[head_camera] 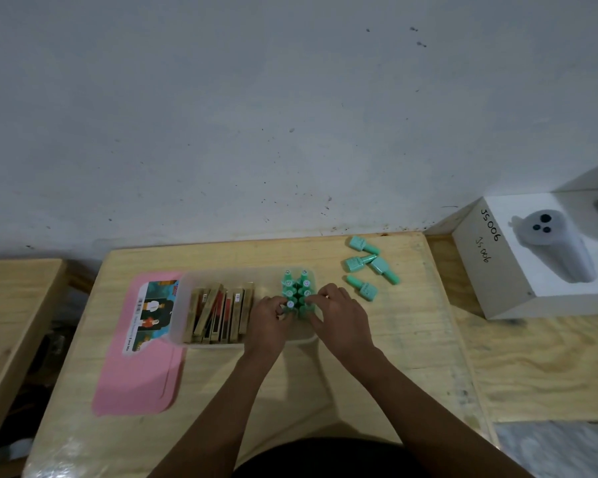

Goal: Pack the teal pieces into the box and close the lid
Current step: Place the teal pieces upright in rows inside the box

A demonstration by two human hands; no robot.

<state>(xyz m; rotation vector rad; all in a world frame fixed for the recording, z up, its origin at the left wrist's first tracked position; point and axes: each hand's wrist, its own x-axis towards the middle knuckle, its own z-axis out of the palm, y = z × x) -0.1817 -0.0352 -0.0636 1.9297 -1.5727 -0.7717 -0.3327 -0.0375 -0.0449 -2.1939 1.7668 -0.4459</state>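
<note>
Close in, my left grip [273, 315] pinches one upright teal bottle [290, 304], my right grip [339, 310] its neighbour [307, 293], squaring rows in the clear box [184, 305] so four loose bottles [359, 262] fit.

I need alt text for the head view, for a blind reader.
Left hand and right hand pinch upright teal bottles standing in the right part of a clear box. Four loose teal bottles lie on the wooden table right of it; a pink lid lies left.
</note>
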